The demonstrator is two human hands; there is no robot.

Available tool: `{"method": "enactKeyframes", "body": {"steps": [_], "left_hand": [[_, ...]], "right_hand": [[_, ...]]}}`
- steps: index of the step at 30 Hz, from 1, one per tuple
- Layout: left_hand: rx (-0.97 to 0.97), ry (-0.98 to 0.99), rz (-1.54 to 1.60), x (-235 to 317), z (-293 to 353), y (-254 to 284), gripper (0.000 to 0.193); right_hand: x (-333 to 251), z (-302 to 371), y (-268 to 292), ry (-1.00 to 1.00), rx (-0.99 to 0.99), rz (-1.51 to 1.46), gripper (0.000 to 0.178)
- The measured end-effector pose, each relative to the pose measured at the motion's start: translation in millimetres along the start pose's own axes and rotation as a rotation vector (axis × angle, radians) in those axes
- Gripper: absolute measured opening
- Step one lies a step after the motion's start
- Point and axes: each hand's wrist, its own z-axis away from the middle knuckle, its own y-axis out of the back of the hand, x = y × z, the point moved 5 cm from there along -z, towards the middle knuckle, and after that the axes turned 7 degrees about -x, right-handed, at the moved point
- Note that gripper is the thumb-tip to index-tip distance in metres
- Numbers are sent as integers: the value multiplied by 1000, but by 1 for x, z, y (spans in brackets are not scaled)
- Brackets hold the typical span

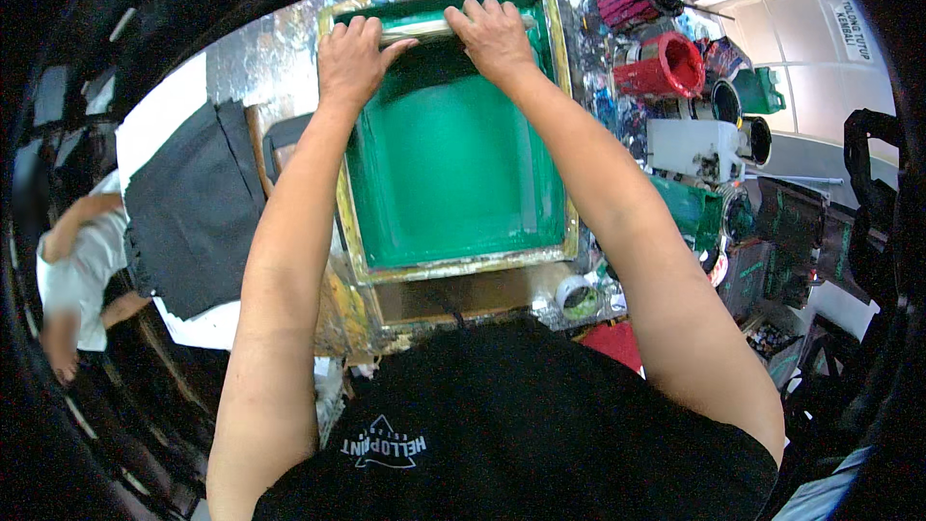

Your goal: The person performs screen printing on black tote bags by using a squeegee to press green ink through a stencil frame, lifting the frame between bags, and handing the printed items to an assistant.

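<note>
A screen printing frame [349, 232] lies flat on the workbench, its mesh [449, 164] coated with green ink. Across the frame's far end rests a squeegee [422, 32] with a pale handle. My left hand [352, 58] grips the handle's left end, the thumb stretched along it. The right end is held by my right hand [492, 36], fingers curled over the top. Both arms reach far forward over the frame. Below the handle a dark shadow falls on the mesh; the squeegee's blade edge is hidden there.
Black fabric [198, 203] lies on a white surface to the left. Along the right stand a red ink pot [666, 66], a pink-streaked pot [632, 0], a white jerrycan [690, 148] and a green container [685, 212]. A tape roll [577, 297] sits near the frame's corner. Another person [87, 260] is at far left.
</note>
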Motion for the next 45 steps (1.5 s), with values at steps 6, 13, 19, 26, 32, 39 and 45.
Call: {"method": "enactKeyframes", "body": {"steps": [6, 13, 19, 26, 32, 39, 45], "left_hand": [[1, -11, 50, 38, 95, 33, 56], [-79, -16, 142, 86, 210, 74, 55], [-101, -34, 204, 112, 276, 96, 56], [12, 80, 435, 80, 311, 102, 122], [-345, 399, 366, 30, 391, 37, 83], [25, 463, 844, 27, 392, 63, 75], [455, 417, 1268, 32, 288, 203, 64]], "right_hand": [[-52, 86, 43, -10, -63, -16, 24], [-112, 197, 92, -28, -171, -82, 23], [-145, 260, 125, -39, -242, -116, 27], [-145, 254, 138, -123, -313, -132, 41], [-160, 285, 136, -86, -151, -148, 46], [-141, 261, 196, -160, -135, -209, 49], [-93, 172, 300, -145, 209, -96, 60]]}}
